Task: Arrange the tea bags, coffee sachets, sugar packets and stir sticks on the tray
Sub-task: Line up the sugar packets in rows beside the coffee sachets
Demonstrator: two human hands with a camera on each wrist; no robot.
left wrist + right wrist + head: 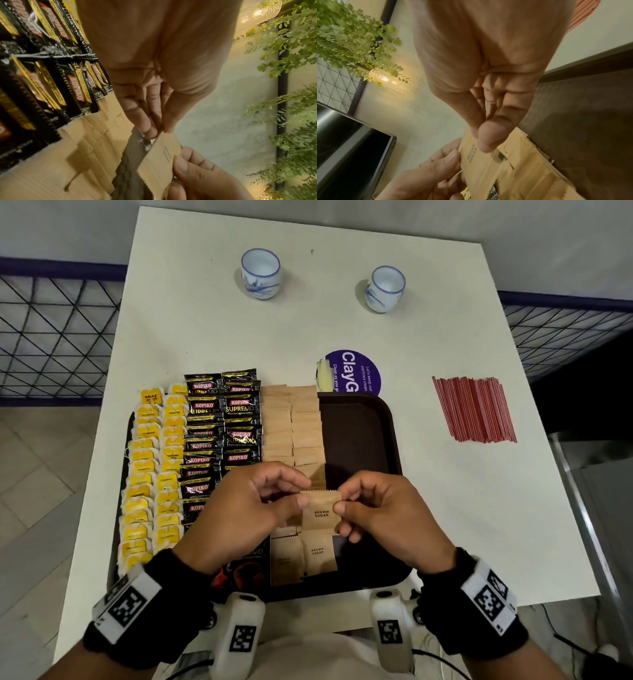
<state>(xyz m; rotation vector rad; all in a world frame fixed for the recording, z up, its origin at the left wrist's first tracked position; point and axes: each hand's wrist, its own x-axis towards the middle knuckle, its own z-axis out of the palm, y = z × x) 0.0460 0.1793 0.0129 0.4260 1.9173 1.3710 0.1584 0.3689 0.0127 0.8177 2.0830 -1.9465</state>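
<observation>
A dark brown tray (363,426) holds rows of yellow tea bags (150,467), black coffee sachets (219,426) and brown sugar packets (291,419). Both hands hover over the tray's near part. My left hand (253,501) and my right hand (373,505) each pinch a side of one brown sugar packet (320,510) (161,159) (474,162) held above the tray. Two more sugar packets (317,553) lie just below it. A bundle of red stir sticks (474,409) lies on the white table to the tray's right.
Two white-and-blue cups (261,273) (384,288) stand at the table's far side. A round purple sticker (354,371) sits beyond the tray. The tray's right part is bare. A wire fence (51,337) flanks the table.
</observation>
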